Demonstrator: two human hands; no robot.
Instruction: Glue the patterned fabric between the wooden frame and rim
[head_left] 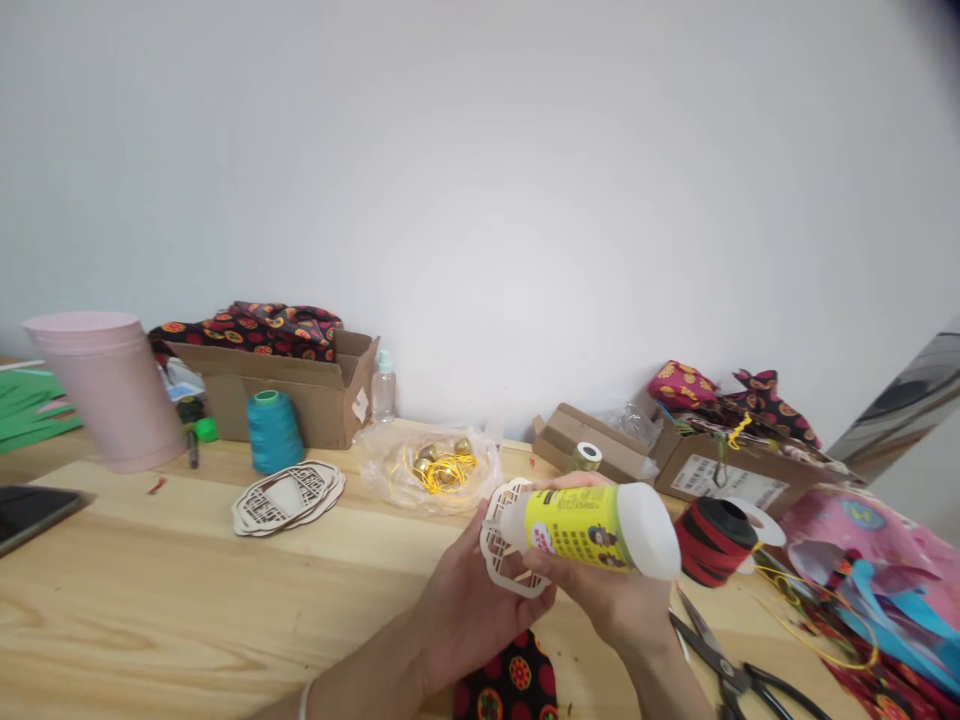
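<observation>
Left grip (476, 610) closed around a lattice-cut wooden plaque (496, 548), fingers curled behind it and the piece raised clear of the wooden surface (187, 590). Right grip (600, 595) clenched around a white plastic squeeze bottle (577, 525) with a yellow label, fingers wrapped under its body, no gap between them and the plastic. Nozzle angled left, its tip just beside the plaque's lattice; actual contact between tip and wood impossible to tell from this view.

Both hands close together above the near part of the surface, a sound position for fine control. Best handling, by the look of it: plaque held level, fingers clear of the nozzle tip, slow and even pressure on the bottle's body.

Just below the hands, at the near edge, black fabric (506, 680) with red and gold circles. To the right, a spool of red and black ribbon (712, 540) and black-handled scissors (720, 660). To the left, a stack of wooden cut-outs (289, 498). Farther off, a clear plastic bag (439, 468) with gold bells and yellow cord, a teal thread cone (274, 432), and a cardboard box (262, 395) topped with patterned fabric.
</observation>
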